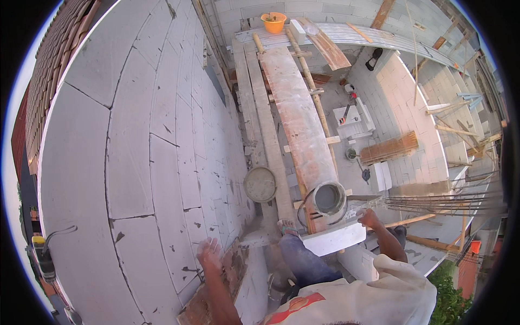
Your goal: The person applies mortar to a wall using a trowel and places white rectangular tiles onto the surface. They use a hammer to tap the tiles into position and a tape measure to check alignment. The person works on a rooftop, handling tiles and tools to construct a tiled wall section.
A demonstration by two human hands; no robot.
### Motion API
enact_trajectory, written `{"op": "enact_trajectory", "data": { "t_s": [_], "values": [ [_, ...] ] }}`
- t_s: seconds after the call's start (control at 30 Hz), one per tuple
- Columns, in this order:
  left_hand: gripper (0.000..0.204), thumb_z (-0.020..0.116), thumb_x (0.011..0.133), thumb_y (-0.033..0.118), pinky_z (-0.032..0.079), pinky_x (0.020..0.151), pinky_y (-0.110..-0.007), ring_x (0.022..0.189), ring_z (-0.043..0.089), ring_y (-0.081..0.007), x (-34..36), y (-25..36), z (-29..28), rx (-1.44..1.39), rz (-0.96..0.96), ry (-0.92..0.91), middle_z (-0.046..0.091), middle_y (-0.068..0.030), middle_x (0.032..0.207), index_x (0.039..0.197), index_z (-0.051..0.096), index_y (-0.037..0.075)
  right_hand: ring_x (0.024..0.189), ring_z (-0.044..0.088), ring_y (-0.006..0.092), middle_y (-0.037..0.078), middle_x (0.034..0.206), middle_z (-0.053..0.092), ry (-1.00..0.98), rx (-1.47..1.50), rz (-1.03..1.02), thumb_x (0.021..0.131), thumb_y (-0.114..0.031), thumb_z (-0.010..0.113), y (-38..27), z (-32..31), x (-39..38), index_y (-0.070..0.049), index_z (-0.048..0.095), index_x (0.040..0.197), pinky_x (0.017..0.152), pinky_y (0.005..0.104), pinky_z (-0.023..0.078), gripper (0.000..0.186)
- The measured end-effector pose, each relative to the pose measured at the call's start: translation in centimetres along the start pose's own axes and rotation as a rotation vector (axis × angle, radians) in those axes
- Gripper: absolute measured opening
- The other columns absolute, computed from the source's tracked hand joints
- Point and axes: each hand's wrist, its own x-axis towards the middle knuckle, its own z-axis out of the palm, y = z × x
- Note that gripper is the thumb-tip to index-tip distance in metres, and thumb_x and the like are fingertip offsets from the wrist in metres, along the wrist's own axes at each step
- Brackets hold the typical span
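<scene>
My left hand [210, 254] is raised with fingers apart, beside the pale block wall [130, 168]; whether it touches the wall is hard to judge. At the right end of a long white block [337, 238], my right hand [370, 218] has its fingers curled around the corner. That block lies across the near end of the plank walkway. Just beyond it stands a bucket [340, 194] with grey contents and a wire handle. A round pan of grey mortar [260, 184] rests on the narrower boards to the left.
My foot [287, 226] is on the boards beside the block. Stained planks [298, 108] run away from me, high above a lower floor. Thin steel rods [444, 202] stick out at right. An orange basin [273, 23] stands at the far end. Below lies a brown board [389, 148].
</scene>
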Motion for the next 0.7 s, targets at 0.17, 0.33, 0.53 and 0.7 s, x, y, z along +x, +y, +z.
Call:
{"op": "enact_trajectory", "data": {
  "t_s": [0.17, 0.33, 0.53, 0.7],
  "values": [
    [0.067, 0.055, 0.105, 0.022, 0.039, 0.118, -0.049, 0.144, 0.043, -0.0356, 5.3, 3.8, 2.2, -0.249, -0.059, 0.119, 0.032, -0.0223, 0.160, 0.158, 0.021, -0.001, 0.097, 0.072, 0.0393, 0.023, 0.097, 0.074, 0.265, -0.056, 0.064, 0.067, -0.010, 0.077, 6.7, -7.4, -2.3, -0.003, 0.075, 0.104, 0.080, 0.0396, 0.059, 0.038],
    [0.066, 0.050, 0.106, 0.021, 0.039, 0.117, -0.048, 0.144, 0.043, -0.0341, 6.9, 4.1, 1.9, -0.290, -0.113, 0.181, 0.035, -0.0200, 0.159, 0.160, 0.018, 0.001, 0.080, 0.075, 0.0312, 0.016, 0.087, 0.074, 0.094, -0.104, 0.421, 0.073, -0.010, 0.077, 18.3, -11.9, -5.3, -0.004, 0.071, 0.113, 0.064, 0.0424, 0.058, 0.040],
    [0.053, 0.054, 0.102, 0.015, 0.046, 0.109, -0.049, 0.134, 0.053, -0.0315, 3.6, 3.7, 2.4, 0.183, -0.253, -0.035, 0.052, -0.0169, 0.143, 0.151, 0.038, 0.001, 0.076, 0.076, 0.0288, 0.015, 0.086, 0.074, -0.061, 0.309, 0.529, 0.081, -0.007, 0.072, 10.9, -6.6, -11.0, -0.005, 0.067, 0.117, 0.062, 0.0402, 0.061, 0.036],
    [0.017, 0.067, 0.091, 0.021, 0.052, 0.069, -0.046, 0.083, 0.067, -0.0288, 1.7, -4.5, -1.7, 0.514, -0.237, -0.216, 0.069, -0.0074, 0.090, 0.101, 0.069, 0.007, 0.068, 0.072, 0.0317, 0.014, 0.084, 0.070, -0.094, 0.501, 0.424, 0.088, -0.011, 0.066, 4.4, -9.4, -14.0, -0.002, 0.062, 0.109, 0.064, 0.0462, 0.062, 0.023]
  ]
}}
